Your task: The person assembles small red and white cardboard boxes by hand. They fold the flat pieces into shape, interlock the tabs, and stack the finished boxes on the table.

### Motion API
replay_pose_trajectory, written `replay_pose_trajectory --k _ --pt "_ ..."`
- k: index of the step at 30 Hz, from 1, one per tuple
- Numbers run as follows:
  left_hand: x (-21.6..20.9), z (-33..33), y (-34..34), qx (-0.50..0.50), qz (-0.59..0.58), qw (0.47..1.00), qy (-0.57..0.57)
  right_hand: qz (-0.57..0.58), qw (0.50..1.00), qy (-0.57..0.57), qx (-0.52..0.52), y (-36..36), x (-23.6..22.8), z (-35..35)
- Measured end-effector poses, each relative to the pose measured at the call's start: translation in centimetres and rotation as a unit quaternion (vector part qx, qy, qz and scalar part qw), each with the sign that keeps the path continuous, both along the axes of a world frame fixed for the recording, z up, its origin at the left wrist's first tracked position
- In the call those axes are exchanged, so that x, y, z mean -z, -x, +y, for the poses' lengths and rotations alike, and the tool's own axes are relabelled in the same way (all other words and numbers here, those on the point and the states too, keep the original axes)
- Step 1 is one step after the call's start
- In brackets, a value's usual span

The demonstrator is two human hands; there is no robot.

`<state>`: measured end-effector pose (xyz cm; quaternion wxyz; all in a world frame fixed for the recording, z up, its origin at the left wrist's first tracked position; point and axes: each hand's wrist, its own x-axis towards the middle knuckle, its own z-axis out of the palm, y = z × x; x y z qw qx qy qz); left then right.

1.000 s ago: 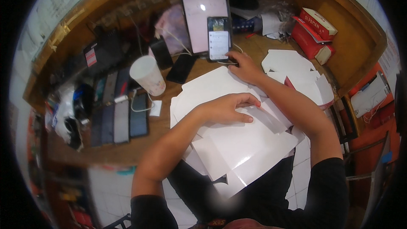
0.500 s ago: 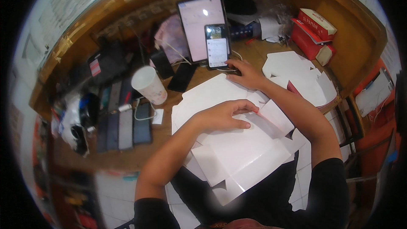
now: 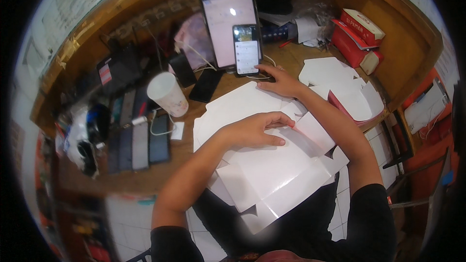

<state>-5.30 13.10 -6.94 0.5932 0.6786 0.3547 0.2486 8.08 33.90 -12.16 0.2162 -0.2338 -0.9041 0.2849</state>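
On the desk edge and over my lap lies a stack of flat white cardboard box blanks (image 3: 279,177), creased and with flaps along the sides. My left hand (image 3: 259,130) rests on the top one, thumb and fingers apart. Its fingertips touch the edge of a flap (image 3: 315,133) folded up on the right. Beyond it, my right hand (image 3: 279,80) is open above the far end of the cardboard. One outstretched finger reaches the lower right corner of a lit smartphone (image 3: 246,51). The phone leans upright against a larger tablet (image 3: 221,24) with a pale screen.
More white cardboard blanks (image 3: 330,75) lie to the right, by red and cream boxes (image 3: 359,34). Left of my work stand a paper cup (image 3: 167,94), a dark phone (image 3: 206,86), a white cable (image 3: 162,134) and several phones in a row (image 3: 141,145). A raised wooden rim (image 3: 403,29) encloses the desk.
The whole view has shifted slightly. Both hands keep nearly the same places, the left on the cardboard and the right at the smartphone's lower corner.
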Motion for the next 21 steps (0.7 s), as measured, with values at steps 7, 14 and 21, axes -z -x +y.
replay_pose_trajectory --k 7,14,21 --pt "-0.4 0.2 0.4 0.025 0.011 1.000 0.004 -0.002 1.000 -0.020 0.006 -0.1 -0.3 -0.5" --pt "-0.5 0.2 0.7 0.024 0.014 1.000 0.010 0.028 0.999 0.015 -0.013 0.9 -1.1 0.1" --pt "-0.6 0.3 0.5 0.008 0.012 1.000 0.028 0.080 0.994 0.068 -0.015 0.6 -0.3 0.6"
